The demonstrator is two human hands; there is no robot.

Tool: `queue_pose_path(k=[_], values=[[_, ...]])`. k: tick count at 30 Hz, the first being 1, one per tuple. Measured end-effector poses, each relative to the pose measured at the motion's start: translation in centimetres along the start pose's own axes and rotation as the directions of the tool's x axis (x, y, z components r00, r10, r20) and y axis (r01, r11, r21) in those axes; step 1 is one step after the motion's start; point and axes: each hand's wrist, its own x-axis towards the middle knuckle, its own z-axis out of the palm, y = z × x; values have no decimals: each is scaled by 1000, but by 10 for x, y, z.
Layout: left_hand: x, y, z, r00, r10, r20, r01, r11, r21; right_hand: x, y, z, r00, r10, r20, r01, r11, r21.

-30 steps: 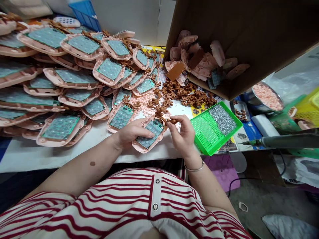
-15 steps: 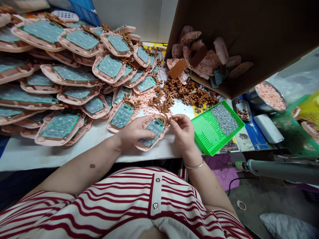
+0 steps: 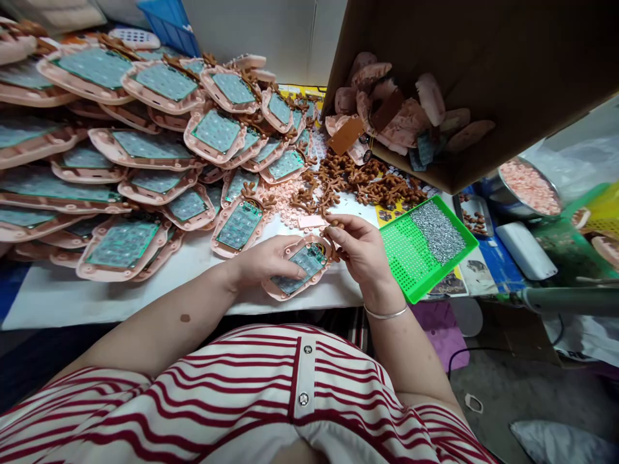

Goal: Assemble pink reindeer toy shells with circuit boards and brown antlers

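Note:
My left hand [image 3: 271,265] grips a pink plastic shell [image 3: 322,274] from its left side, thumb lying across the green circuit board [image 3: 309,258] fitted inside it. Thin wires show near the top of the board. At the shell's upper right edge, my right hand [image 3: 367,251] pinches a small brown antler-shaped piece [image 3: 334,224], partly hidden by the fingers. Whether that piece touches the shell I cannot tell. Just left of my left hand lies another shell with a board [image 3: 238,224], brown antlers at its top.
Stacked shells with boards [image 3: 120,248] fill the left side. Loose brown antler pieces [image 3: 358,177] and small pink parts [image 3: 280,201] lie behind my hands. To the right are a green tray [image 3: 411,261] of screws, a cardboard box [image 3: 483,77] holding shells, and a metal bowl [image 3: 556,209].
The held shell has turned a little and shifted slightly right, together with my right hand. A flat pink piece behind it has come into view. The grey tool at right has swung farther away.

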Motion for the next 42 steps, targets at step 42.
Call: queue_pose_path(k=[42], values=[[3, 1, -4, 994, -16, -105, 3, 993, -122, -4, 11, -1, 992, 49, -114, -48, 999, 9]])
